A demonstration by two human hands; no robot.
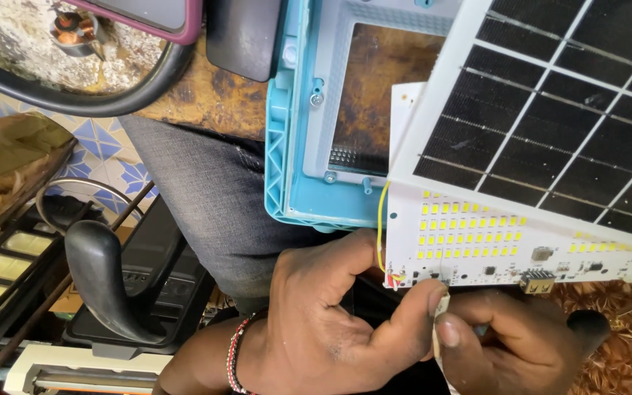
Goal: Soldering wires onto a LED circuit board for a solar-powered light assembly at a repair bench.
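Repair workshop (LED board (477, 241), solar panel (550, 110))

Worn wooden bench (206, 95); blue plastic housing (290, 146) lies on it.

Blue-and-white patterned floor tiles (115, 157) show beside a scarred brown wooden workbench (206, 95) in even light.

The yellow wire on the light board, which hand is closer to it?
Left. The left hand pinches the white light board at the corner where the yellow wire ends, thumb touching it. The right hand sits farther right, below the board's edge.
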